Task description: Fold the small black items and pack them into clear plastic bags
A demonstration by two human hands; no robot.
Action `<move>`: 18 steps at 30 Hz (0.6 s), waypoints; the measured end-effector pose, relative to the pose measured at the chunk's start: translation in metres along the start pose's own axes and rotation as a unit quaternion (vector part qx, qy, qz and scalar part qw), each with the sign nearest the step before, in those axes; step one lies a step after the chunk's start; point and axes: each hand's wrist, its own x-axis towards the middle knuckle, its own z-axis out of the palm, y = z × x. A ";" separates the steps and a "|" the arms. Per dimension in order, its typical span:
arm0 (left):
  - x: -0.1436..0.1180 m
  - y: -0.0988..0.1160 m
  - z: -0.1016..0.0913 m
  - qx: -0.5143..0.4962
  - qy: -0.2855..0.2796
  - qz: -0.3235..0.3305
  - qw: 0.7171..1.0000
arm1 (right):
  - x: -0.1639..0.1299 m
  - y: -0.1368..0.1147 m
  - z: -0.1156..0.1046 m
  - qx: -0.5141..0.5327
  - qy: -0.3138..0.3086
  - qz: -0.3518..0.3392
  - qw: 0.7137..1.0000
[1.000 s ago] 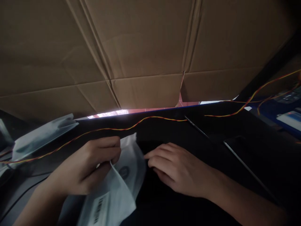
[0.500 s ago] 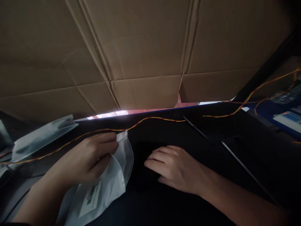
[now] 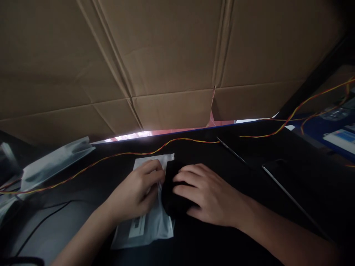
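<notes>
A frosted plastic zip bag (image 3: 155,225) with a white barcode label (image 3: 137,226) lies on the black table. My left hand (image 3: 141,188) pinches the bag near its right-hand opening, fingers curled. Against that opening sits a black object (image 3: 176,199); it is too dark to make out its kind, and its left edge meets the bag's mouth. My right hand (image 3: 205,194) lies over the black object from the right, fingers bent around it. Whether part of it is inside the bag I cannot tell.
Another frosted bag (image 3: 58,162) lies at the left. A red-yellow twisted wire (image 3: 177,139) crosses the back of the table. Two dark, flat, thin-edged panels (image 3: 291,199) lie at the right. Cardboard (image 3: 166,55) stands behind the table; a blue tray (image 3: 318,136) is at far right.
My left hand has carried the bag to the right, bringing its mouth against the black object. My right hand has stayed nearly in place, its fingers now a little more apart.
</notes>
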 end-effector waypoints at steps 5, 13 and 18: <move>-0.001 0.003 -0.003 -0.094 -0.023 0.006 0.995 | 0.002 -0.010 0.005 -0.004 -0.063 0.077 0.995; -0.001 0.010 -0.007 -0.094 -0.041 0.009 0.995 | -0.001 -0.010 0.002 -0.019 -0.100 0.032 0.994; -0.013 -0.019 -0.004 -0.116 -0.103 -0.027 0.988 | -0.006 -0.006 0.001 0.033 -0.108 -0.028 0.993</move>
